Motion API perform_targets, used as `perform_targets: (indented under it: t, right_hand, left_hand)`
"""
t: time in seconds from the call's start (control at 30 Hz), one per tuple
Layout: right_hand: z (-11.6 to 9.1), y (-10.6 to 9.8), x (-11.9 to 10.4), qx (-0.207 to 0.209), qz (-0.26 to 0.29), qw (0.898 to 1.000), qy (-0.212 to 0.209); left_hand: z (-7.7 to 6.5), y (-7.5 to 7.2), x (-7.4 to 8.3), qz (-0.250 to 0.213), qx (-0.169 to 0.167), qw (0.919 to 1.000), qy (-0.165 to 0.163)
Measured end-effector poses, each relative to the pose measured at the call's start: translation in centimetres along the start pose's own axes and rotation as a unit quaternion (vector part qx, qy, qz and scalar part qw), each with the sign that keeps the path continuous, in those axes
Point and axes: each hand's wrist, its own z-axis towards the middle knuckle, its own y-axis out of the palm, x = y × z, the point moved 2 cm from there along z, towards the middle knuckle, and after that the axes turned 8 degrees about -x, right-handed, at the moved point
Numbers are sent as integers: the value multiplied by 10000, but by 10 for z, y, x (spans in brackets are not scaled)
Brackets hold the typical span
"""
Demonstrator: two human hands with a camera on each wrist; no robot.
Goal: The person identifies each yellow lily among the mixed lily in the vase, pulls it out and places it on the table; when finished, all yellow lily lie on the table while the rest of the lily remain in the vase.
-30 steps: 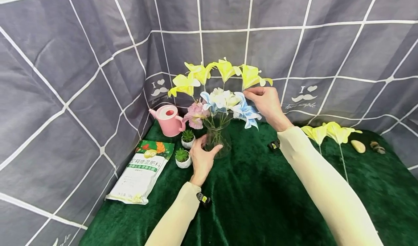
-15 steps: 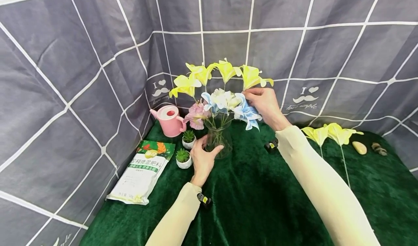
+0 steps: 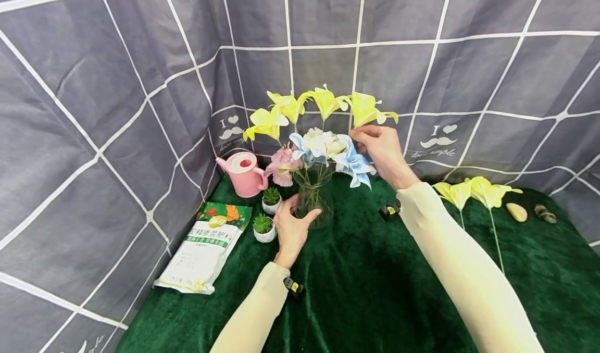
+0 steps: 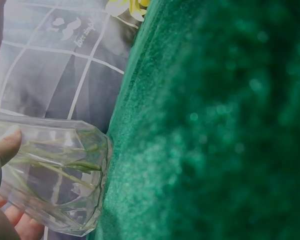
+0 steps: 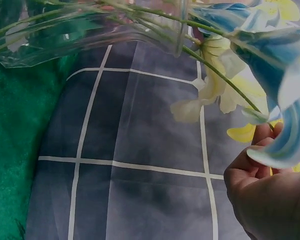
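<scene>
A clear glass vase (image 3: 324, 213) stands on the green cloth, with several flower stems inside it. My left hand (image 3: 291, 232) grips its lower body from the left; in the left wrist view the thumb lies across the glass vase (image 4: 65, 172). My right hand (image 3: 385, 154) pinches the stem of the rightmost yellow lily (image 3: 367, 111) just under the bloom. That stem runs down into the vase in the right wrist view, where a blue lily (image 5: 275, 60) partly covers my right hand (image 5: 270, 195). Other yellow lilies (image 3: 325, 102), white blooms (image 3: 323, 142) and a pink flower (image 3: 283, 166) fill the bouquet.
Left of the vase are two potted succulents (image 3: 264, 228), a pink watering can (image 3: 245, 175) and a fertilizer bag (image 3: 203, 249). Two loose yellow lilies (image 3: 487, 191), a pale stone (image 3: 516, 212) and a striped stone (image 3: 545, 214) lie right. A checked curtain (image 3: 403, 72) hangs behind.
The rightmost yellow lily has shifted slightly to the right, its stem still pinched in my right hand. My left hand keeps its hold on the vase, which has not visibly moved.
</scene>
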Motion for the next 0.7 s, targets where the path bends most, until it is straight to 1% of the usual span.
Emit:
perform_targets:
  t: [0.1,0.33,0.53,0.7]
  right_hand:
    - [-1,-1,-1,24,302,9995,-75]
    - [-3,-7,-4,175,796,9962,-309]
    - [-6,-14,-7,320,1303,9893,-575]
    - [-7,-18,-9,430,1652,9832,-655]
  left_hand:
    - [0,0,0,1,-24,10000,-36]
    - [0,-1,0,5,-29,10000,-38]
    - [0,-2,1,5,11,10000,60]
    - [0,-2,2,-25,8,10000,47]
